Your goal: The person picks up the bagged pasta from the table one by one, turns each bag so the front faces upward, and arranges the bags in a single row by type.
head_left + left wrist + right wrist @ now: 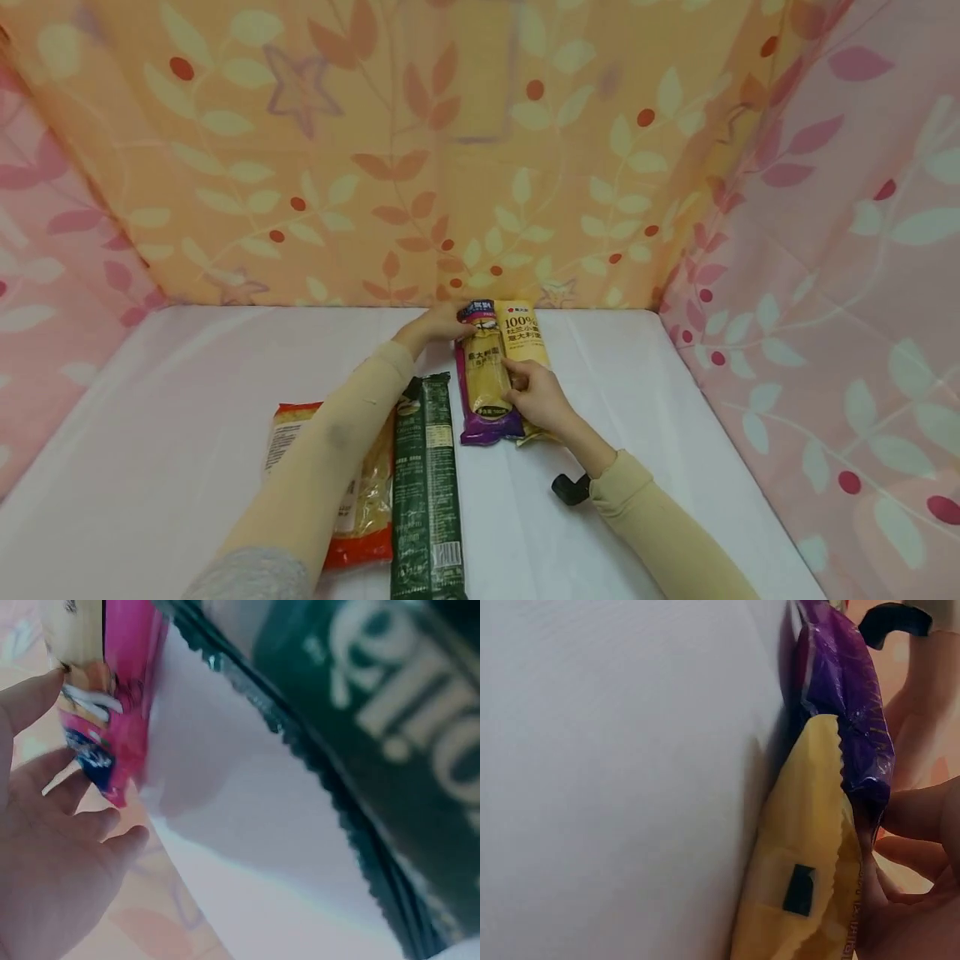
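A purple pack of spaghetti (487, 375) with a clear window lies at the back of the table, overlapping a yellow spaghetti pack (525, 329) to its right. My left hand (435, 327) holds its far end, thumb on the front and fingers at the edge; the left wrist view shows this hand (60, 847) around the blue and pink end. My right hand (538, 393) pinches the purple pack's right edge lower down, above the yellow pack. From the right wrist, the yellow pack's crimped end (810, 817) shows beside the purple end (847, 697), with the right fingers (919, 814) at their side.
A dark green spaghetti pack (427, 500) lies lengthwise in front of the left hand. Left of it is a red-ended clear pack (367, 533), partly under the left forearm. Patterned cloth walls (375, 167) border the white table (187, 400) at back and sides.
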Action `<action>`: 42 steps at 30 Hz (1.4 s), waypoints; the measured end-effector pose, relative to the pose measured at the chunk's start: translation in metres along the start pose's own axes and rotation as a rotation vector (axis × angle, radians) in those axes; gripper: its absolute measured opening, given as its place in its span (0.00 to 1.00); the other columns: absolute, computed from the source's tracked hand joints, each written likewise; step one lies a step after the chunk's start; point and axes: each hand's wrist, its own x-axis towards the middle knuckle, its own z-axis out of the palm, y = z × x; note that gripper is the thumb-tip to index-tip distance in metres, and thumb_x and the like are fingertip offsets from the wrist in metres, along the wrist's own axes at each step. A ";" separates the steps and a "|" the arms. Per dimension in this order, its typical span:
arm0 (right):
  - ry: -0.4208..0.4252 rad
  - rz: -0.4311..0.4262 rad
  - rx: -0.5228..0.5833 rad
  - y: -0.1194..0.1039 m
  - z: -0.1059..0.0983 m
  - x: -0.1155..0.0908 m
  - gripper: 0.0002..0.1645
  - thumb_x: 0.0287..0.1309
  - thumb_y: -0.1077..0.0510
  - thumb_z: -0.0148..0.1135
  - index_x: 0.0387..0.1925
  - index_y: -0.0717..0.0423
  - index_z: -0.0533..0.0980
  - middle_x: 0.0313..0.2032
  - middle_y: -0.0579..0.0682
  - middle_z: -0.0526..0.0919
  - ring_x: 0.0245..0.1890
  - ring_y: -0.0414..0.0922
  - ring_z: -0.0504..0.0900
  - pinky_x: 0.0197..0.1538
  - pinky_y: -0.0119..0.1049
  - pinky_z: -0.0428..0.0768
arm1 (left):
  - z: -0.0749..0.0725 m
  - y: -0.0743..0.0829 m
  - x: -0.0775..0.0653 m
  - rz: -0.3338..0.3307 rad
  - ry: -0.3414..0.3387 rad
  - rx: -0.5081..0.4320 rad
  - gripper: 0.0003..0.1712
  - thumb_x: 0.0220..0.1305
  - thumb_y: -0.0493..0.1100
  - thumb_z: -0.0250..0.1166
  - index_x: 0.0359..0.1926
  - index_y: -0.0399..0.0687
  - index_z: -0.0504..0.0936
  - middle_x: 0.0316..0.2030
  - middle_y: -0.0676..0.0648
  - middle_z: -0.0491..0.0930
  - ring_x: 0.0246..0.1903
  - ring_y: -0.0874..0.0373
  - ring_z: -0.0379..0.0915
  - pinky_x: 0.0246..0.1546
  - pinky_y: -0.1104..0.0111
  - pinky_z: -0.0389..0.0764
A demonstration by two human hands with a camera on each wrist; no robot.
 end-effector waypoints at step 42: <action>0.067 -0.154 0.152 -0.023 0.019 -0.108 0.24 0.64 0.70 0.66 0.61 0.57 0.82 0.63 0.53 0.81 0.55 0.52 0.84 0.53 0.37 0.84 | -0.014 0.005 -0.115 0.230 -0.060 0.390 0.24 0.75 0.44 0.64 0.67 0.39 0.79 0.54 0.41 0.81 0.50 0.49 0.81 0.51 0.57 0.83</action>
